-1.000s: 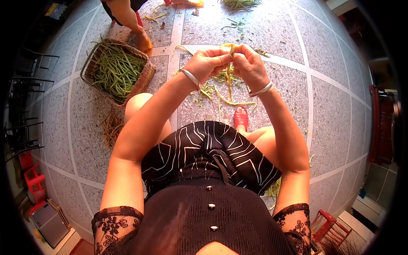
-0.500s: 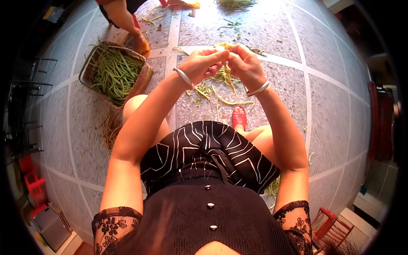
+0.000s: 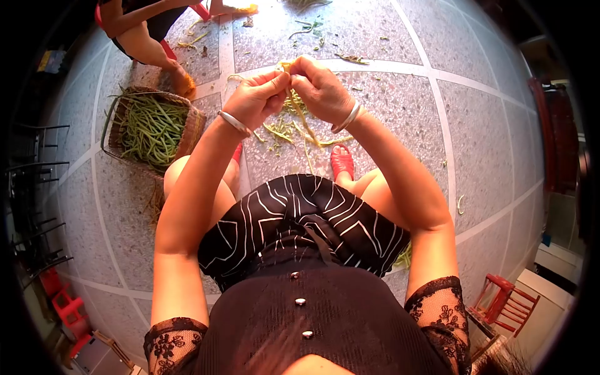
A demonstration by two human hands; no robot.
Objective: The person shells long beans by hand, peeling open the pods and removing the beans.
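Note:
My left hand (image 3: 255, 100) and my right hand (image 3: 322, 90) meet fingertip to fingertip above the floor. Between them they pinch a long yellowish bean pod (image 3: 296, 107), which dangles down from the fingers. Green bean scraps (image 3: 279, 130) lie on the floor beneath my hands. To the left of my left hand, a woven basket (image 3: 193, 130) holds a heap of long green beans (image 3: 149, 128).
Another person's leg (image 3: 150, 50) and arm show at the upper left, beyond the basket. More greens (image 3: 306, 28) lie on the speckled floor (image 3: 400, 125). A wooden chair (image 3: 505, 303) stands lower right, red stools (image 3: 70, 309) lower left.
The view has shifted, so my hands and the bean pod appear farther left. The other person's forearm now shows. Both hands keep their pinch on the pod.

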